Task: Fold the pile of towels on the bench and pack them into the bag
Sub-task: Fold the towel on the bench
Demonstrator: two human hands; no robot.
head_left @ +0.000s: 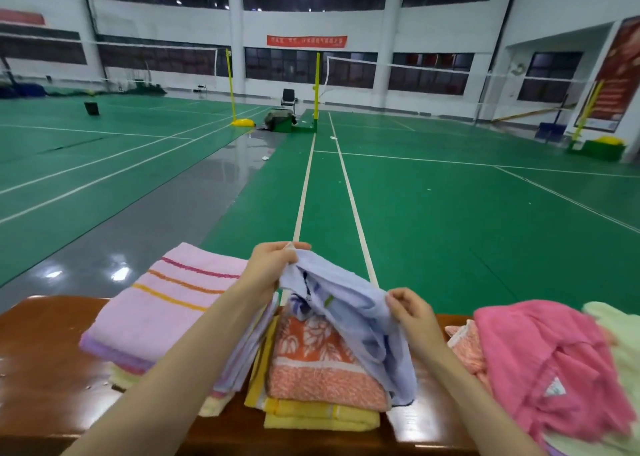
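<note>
Two bare hands, both working one light blue terry towel [349,296] with a dark blue printed motif, which is held up over the middle of the glossy brown wooden bench [45,369]. Left hand [273,265]: fingers curled, pinching the towel's upper corner at the highest point of the cloth. Right hand [412,313]: thumb and fingers pinching an edge lower and nearer the camera. The cloth sags between the two grips and its lower end drapes over the stack beneath. Stack, centre: one folded orange towel with white leaf pattern [311,358] lying on folded yellow towels [318,417]. Stack, left: one folded pale pink towel with red, orange and yellow stripes [166,306] and a lilac border, uppermost on further folded pieces whose pale yellow edges show below; the left forearm crosses its near corner. Heap, right end of bench, unfolded: one crumpled hot pink towel [540,355], one salmon speckled towel [464,344] partly beneath it, and one pale green towel [620,334] at the frame edge. Surroundings: green sports court floor with white lines [450,213], a wet-looking grey strip to the left, yellow net posts [231,88] carrying nets, one black chair [288,99] between the posts, and one red banner [306,40] on the far white wall.
</note>
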